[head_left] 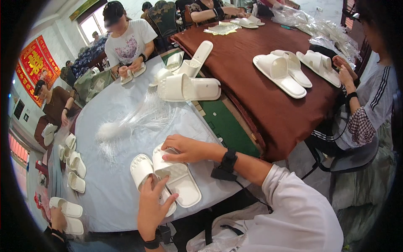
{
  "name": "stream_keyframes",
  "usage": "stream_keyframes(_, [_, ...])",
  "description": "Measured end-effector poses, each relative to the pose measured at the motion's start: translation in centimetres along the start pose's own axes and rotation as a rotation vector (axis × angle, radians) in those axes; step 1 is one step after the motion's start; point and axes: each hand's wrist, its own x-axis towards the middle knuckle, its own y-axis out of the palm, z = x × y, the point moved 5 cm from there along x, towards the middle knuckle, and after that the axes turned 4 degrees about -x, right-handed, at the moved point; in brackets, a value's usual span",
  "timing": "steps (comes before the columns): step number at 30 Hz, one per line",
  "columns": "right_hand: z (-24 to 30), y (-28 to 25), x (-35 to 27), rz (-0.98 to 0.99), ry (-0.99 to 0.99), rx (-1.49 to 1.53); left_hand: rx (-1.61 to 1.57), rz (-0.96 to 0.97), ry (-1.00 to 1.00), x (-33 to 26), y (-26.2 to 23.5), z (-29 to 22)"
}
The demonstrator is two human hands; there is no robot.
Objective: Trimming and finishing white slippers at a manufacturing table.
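Note:
A pair of white slippers lies side by side on the sheeted table before me. My left hand point(152, 206) is at the left slipper point(141, 167), fingers spread by its strap opening and thumb reaching over the right slipper point(187, 190). Reaching in from the right, my right hand point(184, 148) has its fingers bent over the toe end and strap of the right slipper. My palms hide parts of both slippers. Past my hands, a bundle of thin clear plastic strands point(121, 129) lies fanned out on the table.
More white slippers point(189, 88) are piled at the table's far edge, others point(75, 165) along its left. A brown-covered table point(235, 63) adjoins at the right, bearing slippers point(280, 73) and clear plastic bags point(310, 25). Several people sit around, handling slippers. A green strip point(228, 126) shows between the tables.

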Motion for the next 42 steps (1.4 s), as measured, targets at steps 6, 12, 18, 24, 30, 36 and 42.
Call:
stream_keyframes(6, [5.4, -2.7, -0.8, -0.069, -0.085, -0.227, 0.099, 0.071, -0.102, -0.6, 3.8, 2.7])
stream_keyframes(12, [14.6, -9.6, -5.9, -0.046, -0.04, -0.22, 0.095, 0.024, -0.093, -1.2, 4.1, 3.0])
stream_keyframes(18, [13.7, -22.0, -9.2, -0.302, 0.614, -0.61, 0.056, 0.047, -0.139, -1.4, 3.7, 3.0])
stream_keyframes(24, [-2.1, -38.8, -19.4, -0.264, 0.86, -0.943, 0.036, 0.007, -0.052, -0.9, 3.5, 2.0])
stream_keyframes(30, [-4.7, -37.4, -17.7, -0.375, 0.846, -0.976, 0.066, 0.013, -0.128, -2.9, 2.9, 3.8])
stream_keyframes(36, [-5.8, -41.9, -23.1, -0.606, 0.655, -0.957, 0.055, -0.07, -0.185, -5.2, 0.8, 6.0])
stream_keyframes(42, [-8.3, -41.2, -25.2, -0.518, 0.932, -0.539, 0.063, -0.195, -0.193, -6.2, -2.4, 10.3])
